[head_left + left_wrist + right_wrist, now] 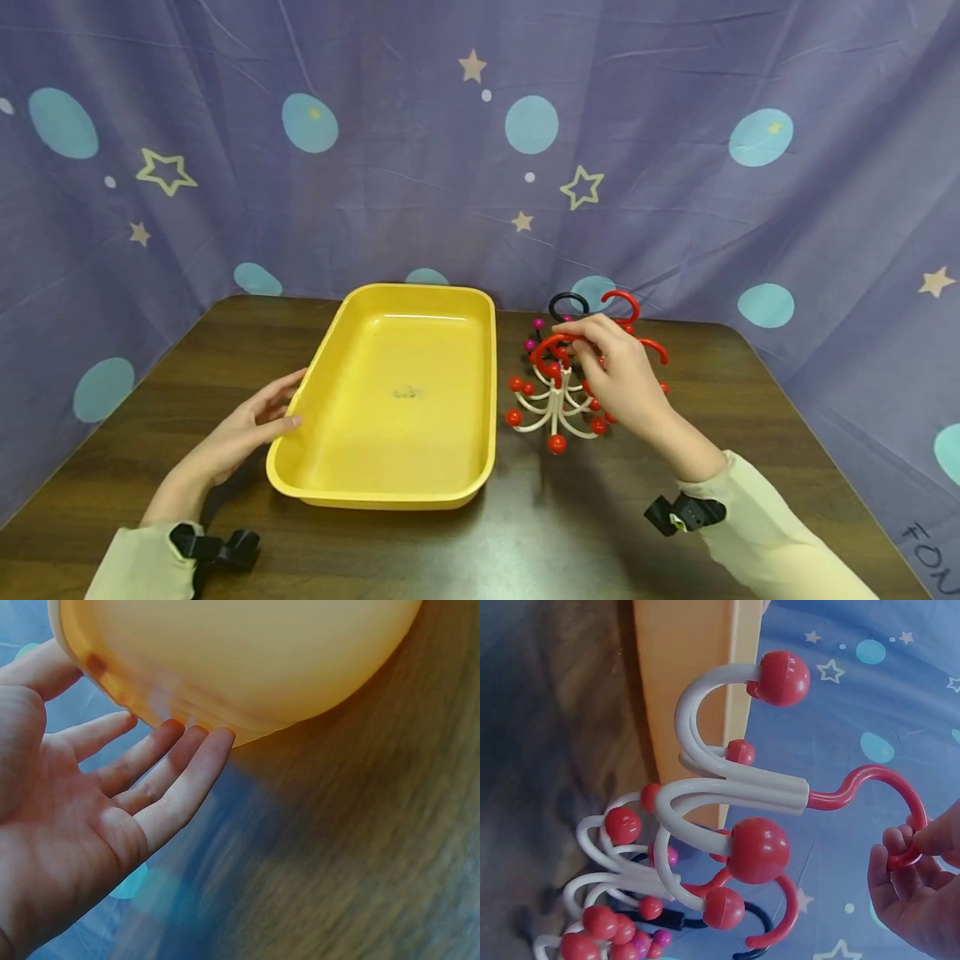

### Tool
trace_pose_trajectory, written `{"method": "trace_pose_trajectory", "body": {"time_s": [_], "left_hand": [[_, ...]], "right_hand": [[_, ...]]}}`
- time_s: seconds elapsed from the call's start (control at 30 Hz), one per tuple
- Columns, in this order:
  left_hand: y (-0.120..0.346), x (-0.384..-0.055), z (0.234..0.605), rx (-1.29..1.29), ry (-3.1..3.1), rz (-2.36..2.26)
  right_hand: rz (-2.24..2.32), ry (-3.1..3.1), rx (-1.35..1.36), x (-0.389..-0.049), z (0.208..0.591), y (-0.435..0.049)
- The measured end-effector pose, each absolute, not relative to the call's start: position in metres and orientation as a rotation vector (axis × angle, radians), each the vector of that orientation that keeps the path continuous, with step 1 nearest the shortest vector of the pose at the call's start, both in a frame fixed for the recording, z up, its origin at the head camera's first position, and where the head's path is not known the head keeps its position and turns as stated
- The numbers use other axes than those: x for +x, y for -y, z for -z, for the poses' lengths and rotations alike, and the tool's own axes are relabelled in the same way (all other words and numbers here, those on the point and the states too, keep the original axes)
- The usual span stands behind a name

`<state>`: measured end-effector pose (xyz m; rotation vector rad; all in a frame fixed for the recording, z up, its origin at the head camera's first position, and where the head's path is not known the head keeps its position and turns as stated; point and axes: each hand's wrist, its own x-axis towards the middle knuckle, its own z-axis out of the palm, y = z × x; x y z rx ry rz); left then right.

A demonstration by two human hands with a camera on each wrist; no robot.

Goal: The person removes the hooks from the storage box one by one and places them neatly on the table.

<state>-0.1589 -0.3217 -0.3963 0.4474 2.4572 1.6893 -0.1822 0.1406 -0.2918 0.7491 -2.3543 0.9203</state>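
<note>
A multi-arm hook hanger point(555, 408), with curved white arms tipped by red balls, hangs upright above the table. My right hand point(626, 379) pinches the end of its red hook point(877, 772) between thumb and fingers. Left of it lies a large yellow tray point(375, 497), with bare floor inside. My left hand point(236, 437) holds the tray's left side, thumb over the rim and fingertips point(221, 739) against the outer wall. Behind the raised hanger and partly hidden by the right hand are more hangers point(619, 874), with red or black hooks.
The dark wooden table point(517, 558) carries the tray and the hangers. A purple curtain point(420, 192) with stars and blue spots hangs close behind the table's far edge and at both sides. Magenta balls point(530, 345) show on a black-hooked hanger.
</note>
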Motion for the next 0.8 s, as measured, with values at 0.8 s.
{"method": "trace_pose_trajectory", "body": {"time_s": [0.8], "left_hand": [[0.320, -0.159, 0.396, 0.444, -2.474, -1.676]], "right_hand": [[-0.933, 2.433, 0.612, -0.173, 0.332, -0.165]]}}
